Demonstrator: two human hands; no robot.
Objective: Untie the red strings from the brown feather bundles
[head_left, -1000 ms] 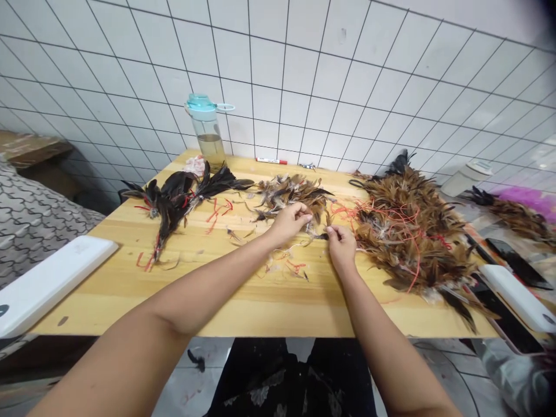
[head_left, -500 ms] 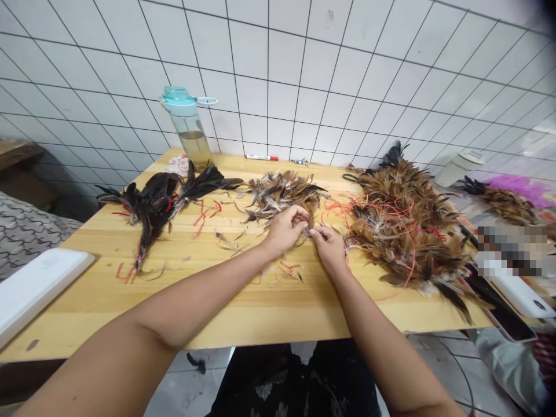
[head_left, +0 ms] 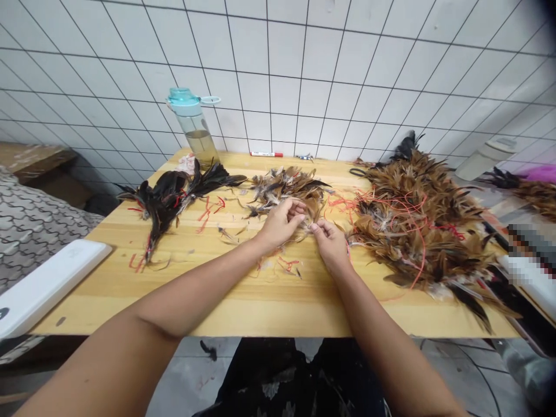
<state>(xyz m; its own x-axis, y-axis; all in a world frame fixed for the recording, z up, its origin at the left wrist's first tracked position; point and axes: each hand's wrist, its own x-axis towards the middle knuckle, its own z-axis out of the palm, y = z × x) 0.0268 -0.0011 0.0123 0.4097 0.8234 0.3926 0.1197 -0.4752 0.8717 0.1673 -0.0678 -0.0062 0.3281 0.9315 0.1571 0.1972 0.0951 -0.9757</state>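
On a light wooden table [head_left: 243, 301], my left hand [head_left: 278, 223] and my right hand [head_left: 332, 243] meet at the near edge of a small heap of brown feathers [head_left: 289, 188]. Both hands pinch brown feathers from that heap, fingers curled together. A much larger pile of brown feathers [head_left: 417, 223], threaded with red string, lies just right of my right hand. Black feathers [head_left: 174, 194] with red ties lie to the left.
A clear water bottle with a teal lid [head_left: 195, 124] stands at the back by the tiled wall, a red-capped marker [head_left: 266, 154] near it. Red string scraps [head_left: 211, 208] litter the table. White flat devices lie at the left [head_left: 47, 284] and right edges.
My hands have drawn closer together at the small brown heap, the right one shifting left and up. The camera view shifted slightly.
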